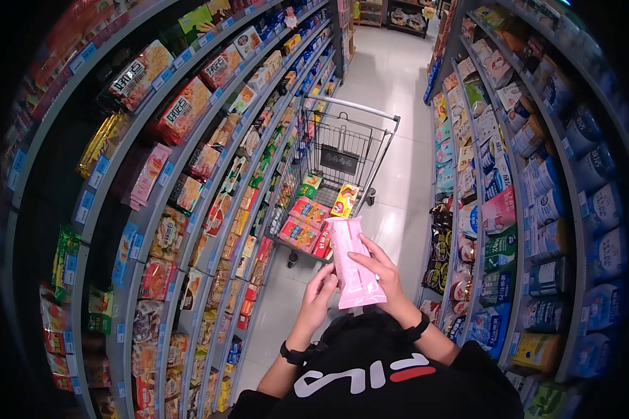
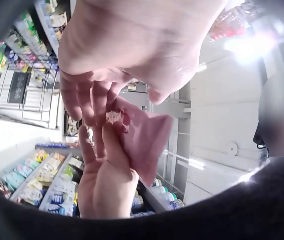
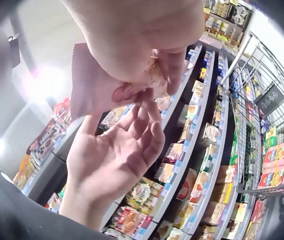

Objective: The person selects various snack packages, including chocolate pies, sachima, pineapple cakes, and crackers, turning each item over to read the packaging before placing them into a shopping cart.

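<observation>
In the head view a pink packet (image 1: 353, 262) stands upright in front of the person's chest. The right hand (image 1: 379, 272) grips its right side, thumb across the front. At its lower left edge the left hand (image 1: 319, 297) touches it with fingertips, the fingers loosely bent and the palm facing the packet. In the right wrist view the left hand (image 3: 117, 157) lies relaxed under the packet (image 3: 97, 82). The left wrist view has the right hand (image 2: 107, 180) behind the packet (image 2: 144, 135), its fingers partly hidden.
A shopping cart (image 1: 339, 160) ahead holds red boxes (image 1: 304, 223), a yellow pack (image 1: 345, 201) and a green pack (image 1: 309, 185). Packed snack shelves (image 1: 217, 150) line the left; shelves with bags and tubs (image 1: 538, 209) line the right. Tiled floor (image 1: 391, 160) runs between them.
</observation>
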`<state>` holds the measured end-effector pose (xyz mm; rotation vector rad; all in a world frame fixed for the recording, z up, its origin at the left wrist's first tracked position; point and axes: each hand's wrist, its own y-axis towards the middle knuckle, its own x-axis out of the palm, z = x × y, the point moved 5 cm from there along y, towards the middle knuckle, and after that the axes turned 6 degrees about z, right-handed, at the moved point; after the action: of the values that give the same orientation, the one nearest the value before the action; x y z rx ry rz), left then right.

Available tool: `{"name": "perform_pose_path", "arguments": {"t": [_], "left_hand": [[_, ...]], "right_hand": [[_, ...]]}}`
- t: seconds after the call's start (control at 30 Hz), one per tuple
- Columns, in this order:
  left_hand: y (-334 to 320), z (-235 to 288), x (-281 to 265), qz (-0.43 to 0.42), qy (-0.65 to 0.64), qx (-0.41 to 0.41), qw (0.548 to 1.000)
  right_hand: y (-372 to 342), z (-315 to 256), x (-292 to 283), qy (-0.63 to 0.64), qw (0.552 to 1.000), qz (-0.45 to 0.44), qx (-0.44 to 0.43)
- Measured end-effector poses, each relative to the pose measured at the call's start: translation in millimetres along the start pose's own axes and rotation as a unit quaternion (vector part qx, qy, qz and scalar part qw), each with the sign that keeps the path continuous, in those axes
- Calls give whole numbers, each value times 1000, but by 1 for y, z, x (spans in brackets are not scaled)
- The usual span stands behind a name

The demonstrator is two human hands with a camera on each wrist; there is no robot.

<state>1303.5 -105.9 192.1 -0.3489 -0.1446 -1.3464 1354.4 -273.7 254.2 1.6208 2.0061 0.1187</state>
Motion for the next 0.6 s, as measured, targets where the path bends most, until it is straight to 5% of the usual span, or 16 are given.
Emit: {"name": "perform_pose_path", "arguments": {"t": [0.03,0.07,0.17,0.27,0.37,0.43,0.5,0.53,0.57,0.6], "left_hand": [[-1,-14,6,-35,-162,-115,980],[-4,-9,15,-36,-208,-128,969],[-4,4,32,-78,-72,-58,993],[0,5,40,-65,-88,-57,992],[8,9,49,-67,-10,-32,997],[15,6,58,-66,1,-21,998],[22,5,71,-66,10,-13,998],[26,7,81,-83,44,-21,995],[32,7,93,-100,75,-27,992],[38,6,103,-104,74,-30,991]], "right_hand": [[-2,2,-1,-2,1000,-3,-2],[-4,2,-1,-34,999,1,-21],[-5,4,-6,-63,997,7,-47],[-6,20,-9,-127,987,-40,-89],[1,31,-27,-50,995,43,-81],[3,69,-46,160,962,90,204],[1,107,-69,237,945,55,220],[3,114,-75,462,842,-27,277],[5,113,-82,653,682,-106,312],[8,119,-94,652,683,-102,312]]}}
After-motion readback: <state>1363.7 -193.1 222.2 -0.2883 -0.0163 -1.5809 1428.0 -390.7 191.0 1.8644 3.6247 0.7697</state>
